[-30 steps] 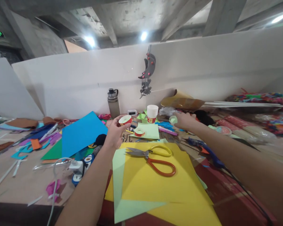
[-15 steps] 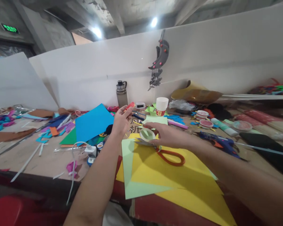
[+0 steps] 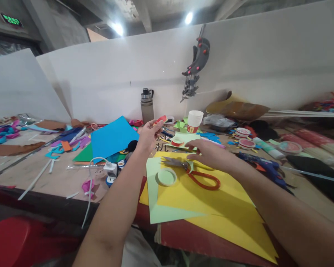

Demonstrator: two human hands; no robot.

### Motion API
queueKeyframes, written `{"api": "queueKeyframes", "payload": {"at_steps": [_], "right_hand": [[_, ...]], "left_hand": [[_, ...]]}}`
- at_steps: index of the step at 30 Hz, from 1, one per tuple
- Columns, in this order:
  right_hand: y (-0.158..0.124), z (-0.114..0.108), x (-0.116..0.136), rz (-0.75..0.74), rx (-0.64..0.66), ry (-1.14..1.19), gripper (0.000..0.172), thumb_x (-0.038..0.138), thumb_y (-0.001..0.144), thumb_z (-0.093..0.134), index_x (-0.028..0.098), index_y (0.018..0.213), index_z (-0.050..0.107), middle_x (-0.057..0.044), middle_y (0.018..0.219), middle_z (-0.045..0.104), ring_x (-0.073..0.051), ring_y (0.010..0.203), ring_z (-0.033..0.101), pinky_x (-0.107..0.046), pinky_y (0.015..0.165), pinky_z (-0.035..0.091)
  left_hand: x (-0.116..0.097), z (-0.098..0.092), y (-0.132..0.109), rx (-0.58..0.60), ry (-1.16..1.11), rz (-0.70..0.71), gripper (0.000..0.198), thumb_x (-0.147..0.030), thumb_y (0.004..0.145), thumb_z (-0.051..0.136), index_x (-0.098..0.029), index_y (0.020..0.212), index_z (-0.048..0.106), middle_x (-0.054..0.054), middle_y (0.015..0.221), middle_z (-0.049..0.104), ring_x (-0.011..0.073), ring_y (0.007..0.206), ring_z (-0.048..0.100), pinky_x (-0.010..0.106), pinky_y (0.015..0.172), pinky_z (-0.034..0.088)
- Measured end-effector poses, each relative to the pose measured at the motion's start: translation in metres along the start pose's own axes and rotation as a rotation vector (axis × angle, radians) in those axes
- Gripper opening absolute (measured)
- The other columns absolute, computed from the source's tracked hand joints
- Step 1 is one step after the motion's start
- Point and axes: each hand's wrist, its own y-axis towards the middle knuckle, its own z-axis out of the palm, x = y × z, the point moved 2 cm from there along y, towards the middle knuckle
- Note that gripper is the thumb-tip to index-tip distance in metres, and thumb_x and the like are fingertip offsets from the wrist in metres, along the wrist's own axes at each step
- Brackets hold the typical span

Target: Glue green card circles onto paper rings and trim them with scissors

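**My left hand pinches, my right hand is spread**

I have my left thumb and fingers clamped on a small, thin red piece, raised above the far part of the table. It is partly covered by my fingers, so I cannot tell its full shape. My right hand has its fingers apart and curved downward, over the metal scissors with an orange-red looped handle. Their second handle is mostly hidden by that hand, and I cannot tell whether my fingertips touch it.

A shallow round piece with a white rim and light-green face lies just beside the blades, on the side nearer to me. It straddles a light-green paper sheet and a stack of bright yellow paper sheets. The scissors lie on the yellow sheets too.

Farther off, between my hands, a low red ring with a pale-green top rests on another light-green paper. Beyond it stands a stack of white paper cups with a red band.
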Motion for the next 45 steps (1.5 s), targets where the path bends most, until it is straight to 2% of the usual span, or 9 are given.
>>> {"api": "queueKeyframes", "payload": {"at_steps": [8,14,19,23,26,29,35,39,45], "right_hand": [[0.005,0.028,-0.014,-0.026,0.134,-0.022,0.021,0.017,0.073,0.063,0.02,0.093,0.071,-0.008,0.098,0.07,-0.023,0.088,0.064,-0.03,0.074,0.046],[-0.009,0.006,-0.003,-0.042,0.142,0.123,0.008,0.025,0.08,0.057,0.021,0.083,0.063,-0.001,0.075,0.066,-0.017,0.071,0.061,-0.026,0.062,0.045],[-0.038,0.002,0.038,-0.372,0.731,0.654,0.039,0.047,0.072,0.072,0.019,0.099,0.065,-0.003,0.091,0.067,-0.017,0.079,0.064,-0.029,0.073,0.052],[-0.031,0.03,0.042,-0.339,0.147,0.35,0.055,0.044,0.078,0.07,0.023,0.128,0.057,-0.012,0.131,0.055,-0.028,0.121,0.05,-0.044,0.103,0.041],[-0.03,0.058,0.041,-0.374,0.099,0.225,0.07,0.041,0.077,0.071,0.026,0.141,0.047,-0.012,0.141,0.048,-0.031,0.131,0.041,-0.051,0.108,0.036],[-0.033,0.07,0.042,-0.395,0.049,0.163,0.053,0.034,0.084,0.063,0.027,0.135,0.054,-0.011,0.139,0.052,-0.033,0.131,0.042,-0.055,0.107,0.036],[-0.025,0.05,0.035,-0.254,-0.051,0.281,0.06,0.037,0.072,0.074,0.027,0.128,0.056,-0.012,0.128,0.059,-0.036,0.119,0.052,-0.059,0.099,0.042],[-0.014,0.029,0.02,-0.045,-0.438,0.535,0.056,0.047,0.079,0.067,0.024,0.127,0.049,-0.012,0.129,0.056,-0.029,0.108,0.056,-0.048,0.088,0.051],[-0.008,0.025,0.009,-0.035,-0.613,0.826,0.051,0.047,0.078,0.069,0.025,0.12,0.052,-0.009,0.121,0.059,-0.023,0.097,0.061,-0.041,0.082,0.054]], "left_hand": [[0.005,0.002,-0.002,0.006,0.085,-0.002,0.032,-0.027,0.068,0.082,-0.015,0.092,0.065,0.003,0.082,0.067,0.0087,0.063,0.056,0.022,0.053,0.033],[0.009,0.0,-0.001,-0.012,0.125,-0.007,0.026,-0.023,0.073,0.079,-0.014,0.093,0.066,0.004,0.081,0.066,0.009,0.062,0.057,0.021,0.054,0.035],[0.013,0.0,0.0,-0.022,0.129,-0.005,0.039,-0.028,0.066,0.085,-0.016,0.096,0.064,0.002,0.083,0.066,0.0071,0.062,0.059,0.018,0.052,0.036],[0.014,0.002,-0.003,0.003,0.132,-0.004,0.041,-0.035,0.064,0.085,-0.015,0.094,0.065,0.003,0.084,0.066,0.0067,0.062,0.059,0.018,0.053,0.037],[0.015,0.003,-0.003,0.042,0.13,0.001,0.038,-0.042,0.069,0.081,-0.016,0.091,0.065,0.003,0.086,0.068,0.0068,0.063,0.059,0.018,0.053,0.037],[0.015,0.004,-0.004,0.092,0.12,-0.007,0.04,-0.051,0.072,0.076,-0.017,0.09,0.064,0.004,0.087,0.068,0.0075,0.064,0.061,0.018,0.053,0.038],[0.007,0.004,-0.013,0.374,0.159,-0.053,0.057,-0.04,0.065,0.085,-0.017,0.111,0.061,0.01,0.101,0.07,0.0186,0.086,0.069,0.025,0.07,0.048],[0.006,0.009,-0.021,0.602,0.095,-0.091,0.065,-0.027,0.061,0.088,-0.018,0.118,0.059,0.012,0.115,0.068,0.0225,0.099,0.067,0.032,0.086,0.048],[0.021,0.025,-0.028,0.615,0.102,-0.074,0.064,-0.014,0.056,0.088,-0.019,0.113,0.06,0.011,0.122,0.064,0.0233,0.11,0.061,0.034,0.092,0.047]]}}
